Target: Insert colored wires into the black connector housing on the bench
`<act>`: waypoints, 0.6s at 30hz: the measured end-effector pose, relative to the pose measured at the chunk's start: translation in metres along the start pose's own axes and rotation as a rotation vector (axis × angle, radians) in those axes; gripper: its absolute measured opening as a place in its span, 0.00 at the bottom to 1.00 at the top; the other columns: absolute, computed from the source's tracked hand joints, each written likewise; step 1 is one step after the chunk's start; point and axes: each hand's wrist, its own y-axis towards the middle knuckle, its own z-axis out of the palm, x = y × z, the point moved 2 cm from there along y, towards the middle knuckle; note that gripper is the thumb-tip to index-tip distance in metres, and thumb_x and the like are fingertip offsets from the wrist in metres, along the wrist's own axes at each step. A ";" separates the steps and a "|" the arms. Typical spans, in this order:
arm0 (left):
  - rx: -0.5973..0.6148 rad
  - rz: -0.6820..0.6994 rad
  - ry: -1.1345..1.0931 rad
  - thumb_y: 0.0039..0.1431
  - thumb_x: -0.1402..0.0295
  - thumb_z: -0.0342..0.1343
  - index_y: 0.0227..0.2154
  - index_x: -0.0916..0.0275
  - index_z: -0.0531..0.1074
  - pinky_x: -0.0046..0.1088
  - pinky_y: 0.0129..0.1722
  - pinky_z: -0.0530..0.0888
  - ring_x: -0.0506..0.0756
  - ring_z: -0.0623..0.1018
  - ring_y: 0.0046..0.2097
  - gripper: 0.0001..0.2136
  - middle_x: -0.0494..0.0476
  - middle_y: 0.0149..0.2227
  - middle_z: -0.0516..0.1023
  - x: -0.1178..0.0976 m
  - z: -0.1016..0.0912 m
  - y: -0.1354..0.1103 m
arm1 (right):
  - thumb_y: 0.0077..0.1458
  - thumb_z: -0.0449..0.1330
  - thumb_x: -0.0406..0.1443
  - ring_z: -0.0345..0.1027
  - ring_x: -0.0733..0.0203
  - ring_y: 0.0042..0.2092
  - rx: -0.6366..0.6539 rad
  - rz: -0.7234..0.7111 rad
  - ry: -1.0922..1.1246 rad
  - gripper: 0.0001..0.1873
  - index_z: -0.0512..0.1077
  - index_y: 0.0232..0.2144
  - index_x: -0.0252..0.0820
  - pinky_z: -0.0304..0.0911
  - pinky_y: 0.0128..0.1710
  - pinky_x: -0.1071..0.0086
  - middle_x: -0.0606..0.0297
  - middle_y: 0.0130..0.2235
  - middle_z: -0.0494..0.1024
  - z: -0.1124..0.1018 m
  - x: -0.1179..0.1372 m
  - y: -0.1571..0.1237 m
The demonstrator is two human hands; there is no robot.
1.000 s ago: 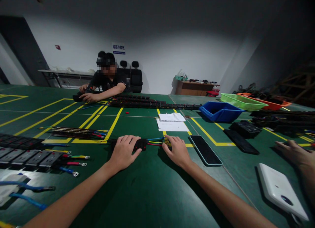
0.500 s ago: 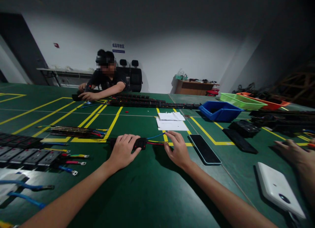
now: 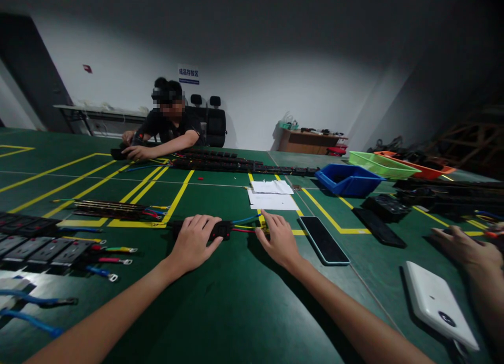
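A short black socket strip [image 3: 222, 229] lies on the green table in front of me. My left hand [image 3: 199, 239] is closed over its top, fingers across it and thumb along the near side. From its right end run a blue wire [image 3: 246, 218], a red wire [image 3: 243, 229] and a yellow-green one. My right hand [image 3: 279, 238] is curled at the wires' far ends, its index finger at the blue tip and its thumb near the red and yellow-green ones. Those ends are partly hidden by the fingers.
Socket strips with lugged wires [image 3: 59, 248] lie left. Right of my hand are a phone [image 3: 325, 241], a white device [image 3: 439, 303] and a blue bin [image 3: 348, 179]. White papers [image 3: 272, 200] lie ahead. A co-worker [image 3: 171, 125] sits opposite; another person's hand [image 3: 468, 248] is at right.
My right hand has shifted slightly left along the wires, its thumb closer to the strip. My left hand stays on the strip. The whole view has moved a little.
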 end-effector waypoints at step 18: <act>0.003 -0.007 -0.001 0.64 0.60 0.54 0.55 0.59 0.68 0.45 0.52 0.66 0.62 0.73 0.51 0.18 0.60 0.51 0.76 -0.001 -0.001 0.000 | 0.61 0.55 0.35 0.61 0.46 0.62 -0.105 -0.172 0.100 0.28 0.64 0.63 0.42 0.64 0.57 0.50 0.51 0.65 0.64 -0.006 0.004 -0.005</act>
